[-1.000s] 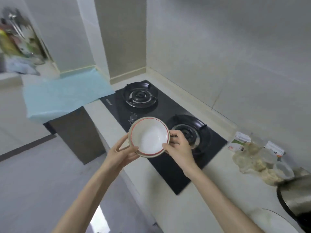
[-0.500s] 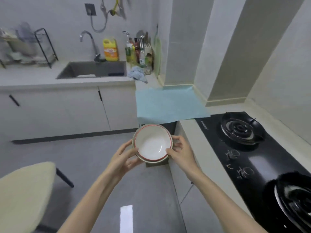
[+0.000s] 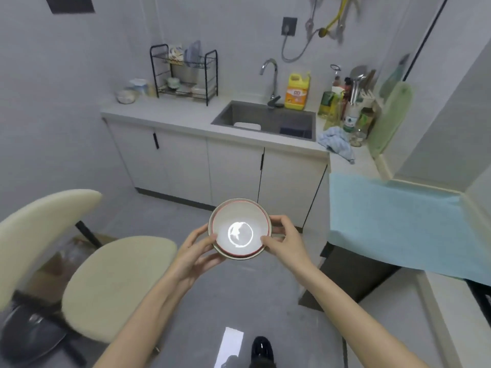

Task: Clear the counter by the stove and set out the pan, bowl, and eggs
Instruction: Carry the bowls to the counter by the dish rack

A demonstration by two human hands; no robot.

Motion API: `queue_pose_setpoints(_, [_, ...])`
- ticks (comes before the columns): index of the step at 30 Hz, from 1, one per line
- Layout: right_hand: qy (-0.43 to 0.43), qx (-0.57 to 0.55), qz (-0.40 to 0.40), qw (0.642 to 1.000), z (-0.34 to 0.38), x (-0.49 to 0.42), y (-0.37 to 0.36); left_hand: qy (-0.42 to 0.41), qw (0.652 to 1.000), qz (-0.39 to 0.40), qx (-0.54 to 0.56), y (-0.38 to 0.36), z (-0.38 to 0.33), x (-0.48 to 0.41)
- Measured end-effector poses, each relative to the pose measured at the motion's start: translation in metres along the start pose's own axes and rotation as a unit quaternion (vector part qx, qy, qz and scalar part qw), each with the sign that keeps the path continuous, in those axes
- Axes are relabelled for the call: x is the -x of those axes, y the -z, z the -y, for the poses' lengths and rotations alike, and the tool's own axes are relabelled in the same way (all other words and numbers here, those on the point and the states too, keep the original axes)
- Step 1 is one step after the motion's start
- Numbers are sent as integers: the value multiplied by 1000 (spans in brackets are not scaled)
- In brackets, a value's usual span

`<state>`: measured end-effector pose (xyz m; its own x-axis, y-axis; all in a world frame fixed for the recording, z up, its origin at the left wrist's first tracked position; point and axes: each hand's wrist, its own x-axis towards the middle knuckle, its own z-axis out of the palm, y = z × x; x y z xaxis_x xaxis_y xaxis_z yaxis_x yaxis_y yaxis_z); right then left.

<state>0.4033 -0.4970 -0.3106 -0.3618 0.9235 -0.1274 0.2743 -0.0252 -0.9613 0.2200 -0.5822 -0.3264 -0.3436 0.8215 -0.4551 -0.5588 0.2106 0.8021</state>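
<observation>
Bowl (image 3: 239, 229), white with a thin red line round its rim, is held upright in the air over the grey floor, well in front of the sink (image 3: 255, 112) and level with the cupboard doors (image 3: 233, 173) below it. A bright ring of light shows in its bottom. The left hand (image 3: 195, 248) grips its left side, thumb against the rim and fingers curled under and around the wall. The right hand (image 3: 285, 241) grips the opposite side in the same way, thumb on the rim and fingers wrapped round the far edge.

Behind the sink stands a curved tap (image 3: 271, 75), with a yellow bottle (image 3: 296, 91) just beside it. To the right of the sink is a cluster of bottles and utensils (image 3: 348, 107), and a crumpled blue cloth (image 3: 336, 142) lies at the counter's corner. To the left of the sink a black wire rack (image 3: 183, 73) stands on the counter with dishes in it. A pale blue sheet (image 3: 398, 224) covers the counter further right and nearer than the sink, its edge hanging over. A cream chair (image 3: 117, 285) stands on the floor well in front and to the left of the sink. A dark shoe (image 3: 261, 346) shows at the bottom edge.
</observation>
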Motion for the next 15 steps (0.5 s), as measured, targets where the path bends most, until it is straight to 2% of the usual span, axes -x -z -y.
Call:
queue_pose_setpoints(8, [10, -14, 98, 995, 25, -161, -59, -27, 995, -92, 23, 25, -70, -118])
queue_pose_setpoints(15, [16, -16, 165, 986, 66, -293, -100, -58, 987, -137, 56, 36, -144, -212])
